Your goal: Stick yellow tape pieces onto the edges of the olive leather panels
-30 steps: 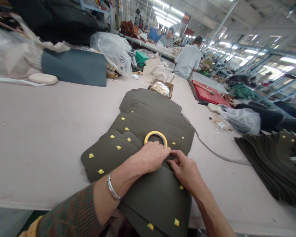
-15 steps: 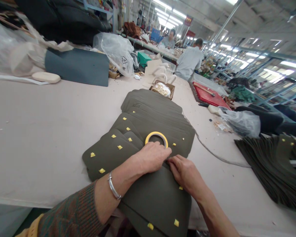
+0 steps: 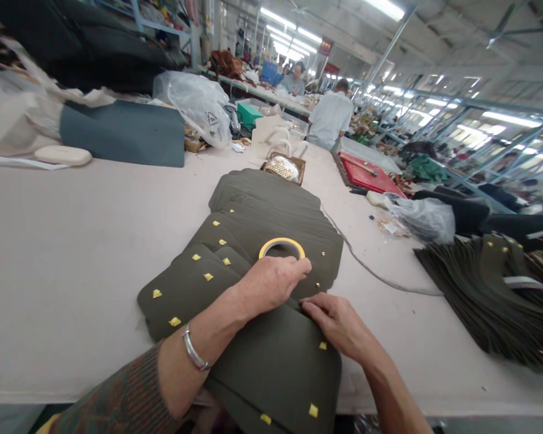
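Observation:
My left hand (image 3: 271,278), with a metal bangle at the wrist, is closed around the near side of a roll of yellow tape (image 3: 282,242). Beneath it fans a stack of dark olive-green flat panels (image 3: 276,208), several bearing small yellow tape pieces (image 3: 196,257). Fingers and thumb of my right hand (image 3: 335,318) pinch the upper right edge of the nearest panel (image 3: 276,361), which lies towards me across the table edge. Two small gold studs (image 3: 317,285) show on the panel just beyond my right fingertips.
More olive strips (image 3: 475,295) lie bundled at the right. A cord (image 3: 375,272) runs across the pale table (image 3: 72,241). Behind the stack sits a small box of gold studs (image 3: 283,167). A red board (image 3: 366,175), plastic bags (image 3: 199,105) and two people (image 3: 330,117) are farther back.
The camera view has shifted, so the scene sits farther left. My left hand has moved slightly away from my right. A gold stud now shows beside my right fingers; a yellow tape piece there is out of sight.

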`<state>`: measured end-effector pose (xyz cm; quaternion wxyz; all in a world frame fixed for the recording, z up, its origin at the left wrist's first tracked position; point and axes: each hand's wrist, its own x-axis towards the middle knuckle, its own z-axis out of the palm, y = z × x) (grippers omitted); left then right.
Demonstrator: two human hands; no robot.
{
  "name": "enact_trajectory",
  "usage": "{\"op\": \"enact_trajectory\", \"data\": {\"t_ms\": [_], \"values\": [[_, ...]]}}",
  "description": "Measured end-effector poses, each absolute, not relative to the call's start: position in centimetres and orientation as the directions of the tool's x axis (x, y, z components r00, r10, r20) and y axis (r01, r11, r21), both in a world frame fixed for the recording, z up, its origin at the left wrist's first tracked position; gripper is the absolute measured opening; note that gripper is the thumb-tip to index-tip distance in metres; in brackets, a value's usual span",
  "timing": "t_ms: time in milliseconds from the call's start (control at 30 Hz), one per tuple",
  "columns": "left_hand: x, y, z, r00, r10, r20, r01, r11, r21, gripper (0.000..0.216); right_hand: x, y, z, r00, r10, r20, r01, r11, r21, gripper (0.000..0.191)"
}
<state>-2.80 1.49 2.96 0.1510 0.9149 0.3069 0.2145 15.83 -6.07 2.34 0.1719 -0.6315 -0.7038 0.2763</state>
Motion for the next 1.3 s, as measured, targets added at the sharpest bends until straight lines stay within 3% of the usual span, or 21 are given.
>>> {"op": "enact_trajectory", "data": {"t_ms": [133,267,400,667,767,833,900,967,1033,1100,1300], "values": [[-2.7,1.4,2.8,0.739,0.592,0.321,0.419,-0.778,0.469,0.026,16.6,-5.9,2.6,0.07,0.978,0.196,0.716,0.087,-0.693,0.024],[-2.4,1.1,2.8,0.755,0.59,0.285,0.415,-0.767,0.489,0.044,15.9,-5.6,2.6,0.0,0.908,0.419,0.705,0.298,-0.644,0.02],[-2.3,0.9,2.8,0.767,0.589,0.254,0.428,-0.765,0.482,0.035,15.1,-5.2,2.5,-0.144,0.851,0.505,0.745,0.429,-0.511,0.016],[-2.3,1.0,2.9,0.755,0.595,0.274,0.416,-0.758,0.502,0.013,14.7,-5.1,1.7,-0.146,0.784,0.603,0.844,0.417,-0.338,0.016],[-2.1,1.0,2.8,0.743,0.603,0.291,0.438,-0.767,0.47,0.014,14.1,-5.4,2.1,-0.027,0.818,0.575,0.83,0.339,-0.443,0.015],[-1.9,0.8,2.7,0.727,0.609,0.318,0.465,-0.777,0.425,0.018,13.7,-5.4,2.3,0.142,0.872,0.469,0.736,0.224,-0.639,0.014],[-1.7,0.5,2.6,0.711,0.602,0.364,0.474,-0.792,0.384,0.021,13.6,-5.1,2.3,0.288,0.918,0.272,0.531,0.083,-0.844,0.014],[-1.6,0.2,2.4,0.702,0.583,0.409,0.458,-0.809,0.369,0.021,14.0,-4.6,2.0,0.375,0.924,0.075,0.284,-0.038,-0.958,0.018],[-1.4,0.0,2.2,0.695,0.58,0.424,0.45,-0.812,0.372,0.02,15.0,-4.2,1.5,0.427,0.902,-0.065,0.111,-0.123,-0.986,0.026],[-1.3,0.1,2.0,0.682,0.613,0.398,0.495,-0.788,0.366,0.02,16.3,-4.2,0.9,0.431,0.89,-0.148,0.066,-0.194,-0.979,0.033],[-0.9,0.6,1.7,0.674,0.723,0.154,0.684,-0.689,0.242,0.016,18.9,-5.1,-0.4,0.288,0.953,-0.091,0.358,-0.195,-0.913,0.04]]}}
